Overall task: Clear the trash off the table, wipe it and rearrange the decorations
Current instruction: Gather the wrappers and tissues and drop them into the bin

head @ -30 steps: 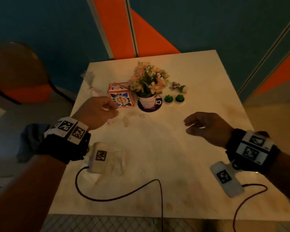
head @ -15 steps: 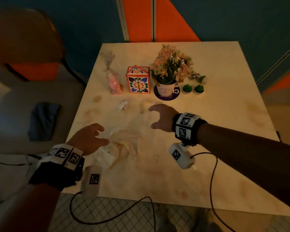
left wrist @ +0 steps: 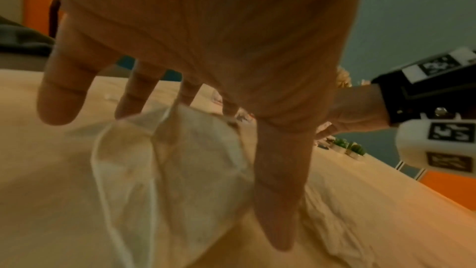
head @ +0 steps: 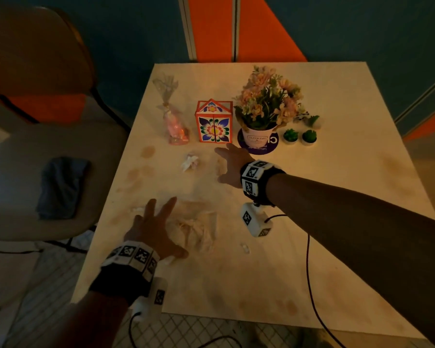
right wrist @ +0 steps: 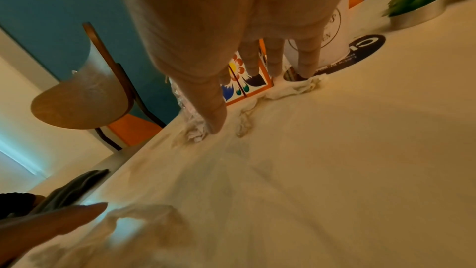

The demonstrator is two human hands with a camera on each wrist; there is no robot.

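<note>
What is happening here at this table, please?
A person is clearing trash from a stained table. The left hand is spread over a big crumpled tissue near the front edge. The right hand reaches with straight fingers toward smaller tissue scraps in front of the painted box and the flower pot. Neither hand holds anything yet, and the decorations stand in a row at the back.

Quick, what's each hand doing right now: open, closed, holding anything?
Left hand: open, fingers spread over the crumpled tissue, gripping nothing.
Right hand: open, fingers extended toward a small paper scrap, holding nothing.
</note>
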